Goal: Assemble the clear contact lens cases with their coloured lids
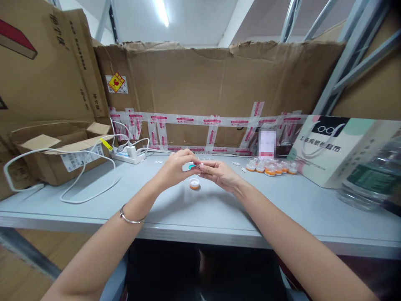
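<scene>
left hand (178, 166), right hand (221, 173) — pinching small piece (198, 166), orange-white cap (194, 184) nearby

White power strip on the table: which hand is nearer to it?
Left: the left hand is right of the power strip; the right hand is farther right.

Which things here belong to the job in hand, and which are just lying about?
Probably in use:
tiny part, too small to identify, between left hand and right hand
round white-and-orange plastic case below them
perhaps similar case cluster at right

Probably lying about:
open brown cardboard box
white plastic power strip
white patterned paper bag
clear plastic bottle
</scene>
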The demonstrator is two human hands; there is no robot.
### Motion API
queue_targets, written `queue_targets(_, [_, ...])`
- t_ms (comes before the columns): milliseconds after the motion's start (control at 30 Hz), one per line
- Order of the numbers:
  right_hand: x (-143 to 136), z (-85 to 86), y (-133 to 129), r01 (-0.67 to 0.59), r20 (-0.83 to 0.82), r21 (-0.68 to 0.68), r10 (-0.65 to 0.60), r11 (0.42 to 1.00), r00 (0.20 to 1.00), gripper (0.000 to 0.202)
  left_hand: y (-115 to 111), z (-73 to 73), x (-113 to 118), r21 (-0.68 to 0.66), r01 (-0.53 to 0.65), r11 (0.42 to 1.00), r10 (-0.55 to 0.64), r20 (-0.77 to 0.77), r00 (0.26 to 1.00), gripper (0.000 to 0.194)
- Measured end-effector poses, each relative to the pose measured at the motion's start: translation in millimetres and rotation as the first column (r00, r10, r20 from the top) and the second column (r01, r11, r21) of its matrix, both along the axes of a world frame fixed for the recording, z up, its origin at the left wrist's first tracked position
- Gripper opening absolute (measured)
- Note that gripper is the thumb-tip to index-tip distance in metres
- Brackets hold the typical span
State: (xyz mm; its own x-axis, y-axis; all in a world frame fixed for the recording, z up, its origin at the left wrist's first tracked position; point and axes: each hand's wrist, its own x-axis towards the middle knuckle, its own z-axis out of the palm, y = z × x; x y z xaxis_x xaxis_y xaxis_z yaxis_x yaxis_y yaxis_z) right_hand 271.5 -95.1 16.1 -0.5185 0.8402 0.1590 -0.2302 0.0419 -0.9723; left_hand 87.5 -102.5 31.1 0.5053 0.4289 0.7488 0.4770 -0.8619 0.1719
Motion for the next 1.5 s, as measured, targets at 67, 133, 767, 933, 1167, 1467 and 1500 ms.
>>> queue_targets(67, [0, 0.8, -1, 0.023, 0.01, 0.02, -0.023, 1.0, 1.0, 0.025, 0, -0.6, 0, 0.022, -0.018, 1.0, 0.018, -0.017, 1.0, 0.011])
queue_targets(133, [-1, 0.6, 0, 0.038, 0.017, 0.055, -0.039, 0.998, 0.999, 0.025, 0, -0.9, 0, 0.031, -0.03, 0.999, 0.031, -0.021, 0.999, 0.012])
queue_targets(767, [-10, 2.1, -7, 0.221, -0.064, 0.385, -0.213, 0.896, 0.975, 0.024, -2, -3.1, 3, 0.166, -0.129, 0.978, 0.123, 0.048, 0.991, 0.014])
queue_targets(933, [-9, 0.3, -3, 0.289, -0.079, 0.36, -0.279, 0.887, 0.957, 0.024, -3, -2.8, 5, 0.131, -0.148, 0.98, 0.143, 0.047, 0.989, 0.011])
queue_targets(1167, [-6, 0.5, 3, 0.323, -0.113, 0.276, -0.303, 0.905, 0.946, 0.025, -1, -0.3, -6, -0.235, -0.146, 0.961, 0.147, -0.012, 0.989, 0.02])
queue_targets(1467, [-6, -3.4, 6, 0.297, -0.034, 0.176, -0.296, 0.938, 0.955, 0.028, 10, -20.5, -5, -0.556, -0.287, 0.78, 0.065, -0.385, 0.921, 0.05])
queue_targets(1500, [-5, -3.8, 7, 0.3, -0.03, 0.165, -0.299, 0.94, 0.954, 0.028, 13, -24.0, -2, -0.56, -0.268, 0.784, 0.054, -0.369, 0.928, 0.047])
